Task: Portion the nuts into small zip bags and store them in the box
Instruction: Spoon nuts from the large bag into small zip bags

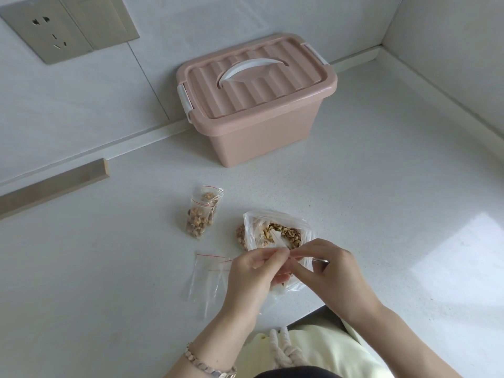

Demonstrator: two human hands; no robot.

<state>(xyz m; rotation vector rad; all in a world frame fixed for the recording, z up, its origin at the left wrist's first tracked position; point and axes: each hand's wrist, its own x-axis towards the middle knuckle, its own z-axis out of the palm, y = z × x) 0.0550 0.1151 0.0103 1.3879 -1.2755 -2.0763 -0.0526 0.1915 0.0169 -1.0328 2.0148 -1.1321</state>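
Surface: white speckled countertop (381,200) in a corner of tiled walls. Wall socket (46,31) top L, wood strip (54,184) along L edge.
Box: pink box (256,126) at the back by the wall, lid on, white handle on top.
Filled bags: two small zip bags w/ nuts (200,216), overlapping, on the counter in front of the box and L of the big bag. Not in the box.
Stock: big clear bag of nuts (275,230), mouth open, just beyond the hands.
Empties: flat empty zip bags (207,276) w/ red-line tops, partly under the L hand.
L hand (253,274): thumb + fingers pinch the top edge of a small zip bag (283,286).
R hand (335,271): pinches the same top edge from the other side, fingertips of both hands almost meeting.
Held bag: hangs between the palms w/ some nuts inside, in front of the big bag. Can't tell if the seal is closed.
Metal bit (321,260): under R hand, prob a spoon handle, mostly hidden.
Wrist: bracelet (207,364) on L wrist.
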